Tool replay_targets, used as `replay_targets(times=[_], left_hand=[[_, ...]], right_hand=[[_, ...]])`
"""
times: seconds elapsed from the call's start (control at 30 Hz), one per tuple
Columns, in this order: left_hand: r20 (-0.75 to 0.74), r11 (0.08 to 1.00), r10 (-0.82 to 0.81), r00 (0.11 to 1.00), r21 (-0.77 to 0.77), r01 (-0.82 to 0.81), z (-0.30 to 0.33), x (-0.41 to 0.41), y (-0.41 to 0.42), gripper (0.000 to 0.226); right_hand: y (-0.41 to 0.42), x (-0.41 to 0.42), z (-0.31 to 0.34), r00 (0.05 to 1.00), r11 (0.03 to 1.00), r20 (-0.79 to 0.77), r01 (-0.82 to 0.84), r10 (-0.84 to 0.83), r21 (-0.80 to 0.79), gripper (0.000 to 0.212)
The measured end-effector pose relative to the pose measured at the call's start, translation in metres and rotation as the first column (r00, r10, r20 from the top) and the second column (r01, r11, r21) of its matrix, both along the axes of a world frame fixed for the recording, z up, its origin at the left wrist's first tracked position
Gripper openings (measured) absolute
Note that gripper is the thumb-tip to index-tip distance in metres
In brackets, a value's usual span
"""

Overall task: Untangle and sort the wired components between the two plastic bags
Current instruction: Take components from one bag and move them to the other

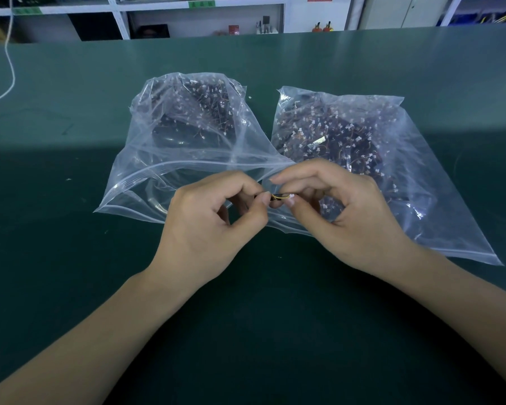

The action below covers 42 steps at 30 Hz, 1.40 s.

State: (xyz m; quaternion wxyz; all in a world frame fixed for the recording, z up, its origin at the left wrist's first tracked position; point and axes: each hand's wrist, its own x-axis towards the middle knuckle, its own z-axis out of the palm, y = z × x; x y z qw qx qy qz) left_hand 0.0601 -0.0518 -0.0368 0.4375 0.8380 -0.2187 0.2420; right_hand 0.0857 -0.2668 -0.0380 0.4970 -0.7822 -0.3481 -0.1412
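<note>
While both hands meet over the near edge of the bags, I see one small wired component (280, 197) stretched between them: the left hand (214, 226) pinches its dark end between thumb and forefinger, and the right hand (342, 211) pinches the white connector end the same way. Thin yellow-orange wire spans the short gap between the fingertips. The piece hangs just above the zip edge of the left plastic bag (146, 182), close to where it overlaps the right plastic bag (438, 200).

Both bags are clear, crinkled film with a ridged zip strip along the mouth. Each holds a heaped tangle of dark parts dotted with tiny white plugs and fine reddish wires. I see the left heap sitting toward the far end of its bag, while the right heap spreads wider, with a small shiny metallic strip (319, 140) on top.

My two forearms angle in from the lower corners, wrists slightly raised, remaining fingers loosely curled. Everything rests on a matte green table (70, 258); a white cord (11, 71) trails down at far left.
</note>
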Motion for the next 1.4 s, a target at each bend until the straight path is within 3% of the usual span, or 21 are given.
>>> replay_targets(times=[0.9, 0.97, 1.2, 1.4], left_hand=[[0.011, 0.999, -0.011, 1.0, 0.048, 0.01, 0.0008, -0.0012, -0.0009, 0.013], [-0.001, 0.999, 0.013, 1.0, 0.031, -0.013, 0.0004, -0.0009, -0.0009, 0.015], [-0.026, 1.0, 0.016, 1.0, 0.01, -0.016, 0.0075, -0.003, 0.0017, 0.016], [-0.063, 0.99, -0.05, 0.997, 0.127, 0.057, 0.0056, -0.0065, -0.0001, 0.015]], right_hand=[[-0.0011, 0.0007, 0.0003, 0.999, 0.999, -0.041, -0.027, 0.026, -0.022, 0.028], [-0.0027, 0.0013, 0.0003, 1.0, 0.997, -0.014, -0.01, 0.009, -0.075, 0.028], [-0.0086, 0.0035, 0.0013, 0.993, 0.927, 0.106, 0.001, 0.042, -0.374, 0.06], [-0.0091, 0.0051, 0.0008, 0.991, 0.938, 0.136, 0.048, 0.0, -0.343, 0.052]])
